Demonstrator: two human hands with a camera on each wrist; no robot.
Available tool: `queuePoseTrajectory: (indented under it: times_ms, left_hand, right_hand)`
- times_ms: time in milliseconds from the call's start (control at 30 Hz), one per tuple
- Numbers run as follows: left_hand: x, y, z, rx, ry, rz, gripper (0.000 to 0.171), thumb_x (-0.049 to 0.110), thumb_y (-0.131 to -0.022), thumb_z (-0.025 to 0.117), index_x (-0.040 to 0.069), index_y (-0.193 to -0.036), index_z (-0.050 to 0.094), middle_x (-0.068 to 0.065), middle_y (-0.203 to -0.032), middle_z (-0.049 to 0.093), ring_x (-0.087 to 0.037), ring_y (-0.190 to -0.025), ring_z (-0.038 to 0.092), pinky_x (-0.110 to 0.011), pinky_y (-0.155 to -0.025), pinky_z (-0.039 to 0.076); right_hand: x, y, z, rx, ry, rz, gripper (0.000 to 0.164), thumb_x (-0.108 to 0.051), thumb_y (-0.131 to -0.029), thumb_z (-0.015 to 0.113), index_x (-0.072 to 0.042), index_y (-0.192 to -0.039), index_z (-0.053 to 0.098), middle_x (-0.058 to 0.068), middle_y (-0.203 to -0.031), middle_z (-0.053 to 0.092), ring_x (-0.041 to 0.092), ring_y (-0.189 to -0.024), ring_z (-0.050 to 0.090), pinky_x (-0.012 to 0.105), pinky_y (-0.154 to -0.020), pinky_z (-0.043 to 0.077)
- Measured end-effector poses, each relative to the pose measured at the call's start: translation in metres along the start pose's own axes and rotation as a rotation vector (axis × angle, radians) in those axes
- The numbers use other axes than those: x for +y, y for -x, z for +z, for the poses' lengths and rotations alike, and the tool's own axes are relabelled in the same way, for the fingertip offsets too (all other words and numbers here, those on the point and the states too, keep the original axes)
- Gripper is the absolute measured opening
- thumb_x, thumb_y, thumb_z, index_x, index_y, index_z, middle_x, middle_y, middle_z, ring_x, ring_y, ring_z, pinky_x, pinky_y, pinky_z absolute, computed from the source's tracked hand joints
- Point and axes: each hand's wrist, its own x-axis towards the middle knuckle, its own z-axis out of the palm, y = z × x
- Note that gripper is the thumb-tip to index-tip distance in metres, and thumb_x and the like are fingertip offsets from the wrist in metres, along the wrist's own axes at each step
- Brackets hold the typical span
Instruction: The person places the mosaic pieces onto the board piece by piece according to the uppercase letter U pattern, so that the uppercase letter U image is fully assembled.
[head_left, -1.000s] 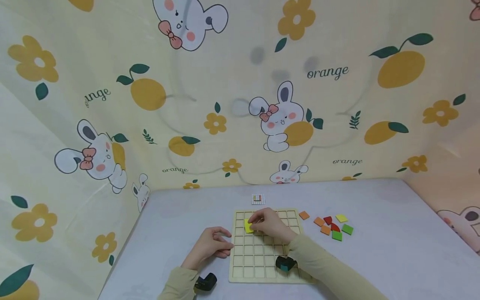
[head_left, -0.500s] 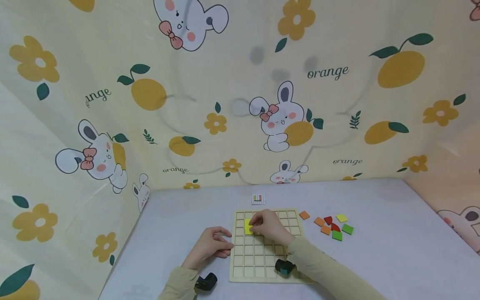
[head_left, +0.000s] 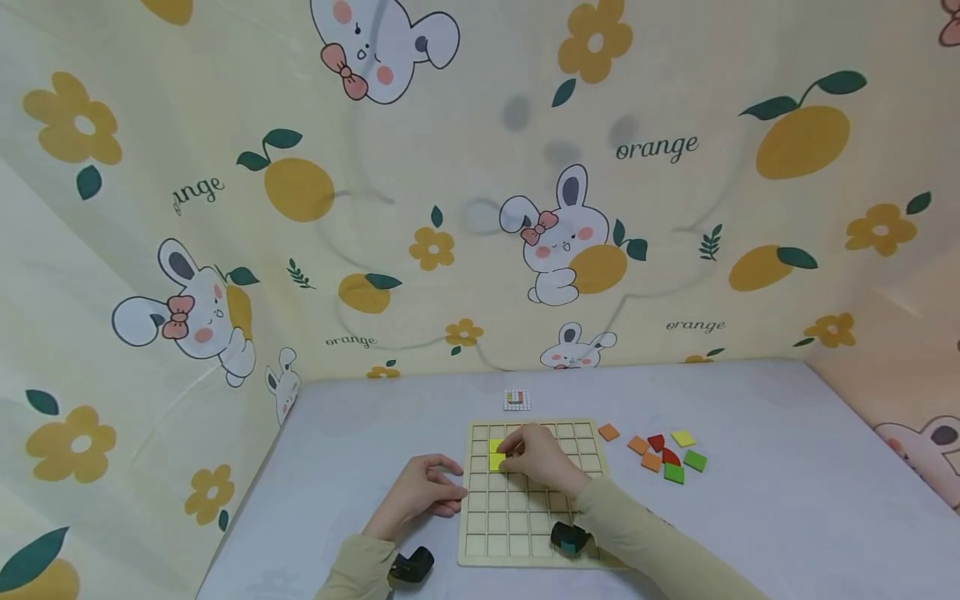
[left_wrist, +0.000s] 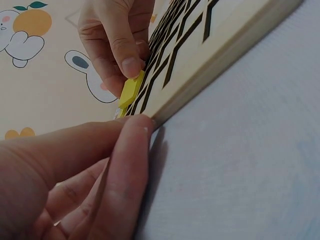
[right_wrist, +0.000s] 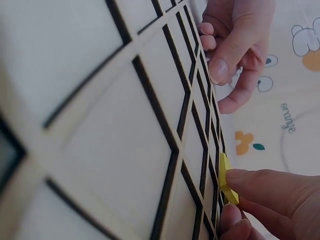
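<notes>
My right hand (head_left: 542, 457) pinches a yellow square tile (left_wrist: 131, 93) between thumb and fingers, close over the wooden grid board (head_left: 487, 546). In the head view this tile lies just on the near side of another yellow tile (head_left: 495, 446), in the board's upper left part. The right wrist view has the pinched tile (right_wrist: 226, 185) tilted against the grid. My left hand (head_left: 422, 490) rests at the board's left edge, with thumb and index fingertips (left_wrist: 137, 125) touching its side. The right hand's fingers hide part of both tiles.
Right of the board lie loose tiles: several orange squares (head_left: 651, 461), red curved pieces (head_left: 670, 455), a yellow square (head_left: 683, 437) and green squares (head_left: 695, 459). Behind the board is a small pattern card (head_left: 517, 399). A printed curtain (head_left: 480, 250) hangs behind the table.
The right hand has moved slightly toward me with its tile, so two yellow squares with a line between them now show. The left hand stays at the board's edge.
</notes>
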Motion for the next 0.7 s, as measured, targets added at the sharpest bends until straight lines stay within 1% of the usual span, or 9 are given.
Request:
queuePoseTrajectory:
  times_ms: [267,433,700]
  left_hand:
    - [0.0020,0.0018,0.0008,0.014,-0.010,-0.009,0.032,0.001,-0.078,0.077,-0.002,-0.105,0.061,-0.011,-0.076,0.069,-0.014,-0.057,0.066,-0.029,-0.054,0.058]
    - [0.0023,0.0018,0.0016,0.025,-0.015,-0.015,0.031,0.001,-0.078,0.077,-0.001,-0.105,0.062,-0.011,-0.076,0.070,-0.015,-0.057,0.066,-0.029,-0.054,0.058]
    - [0.0028,0.0026,0.0021,-0.008,-0.010,0.002,0.031,-0.001,-0.078,0.076,-0.002,-0.105,0.061,-0.013,-0.076,0.069,-0.017,-0.058,0.067,-0.031,-0.055,0.059]
  right_hand:
    - [0.0017,0.0017,0.0011,0.005,0.002,-0.008,0.015,-0.005,-0.077,0.079,-0.003,-0.090,0.073,-0.002,-0.078,0.062,0.012,-0.067,0.054,0.024,-0.059,0.048]
    - [0.0034,0.0017,0.0014,0.016,-0.006,-0.005,0.015,-0.005,-0.077,0.079,-0.003,-0.090,0.073,0.001,-0.079,0.063,0.012,-0.068,0.054,0.024,-0.059,0.048]
    - [0.0044,0.0027,0.0011,0.012,0.029,-0.003,0.016,-0.008,-0.077,0.080,-0.005,-0.092,0.075,0.001,-0.084,0.063,0.010,-0.069,0.053,0.023,-0.059,0.047]
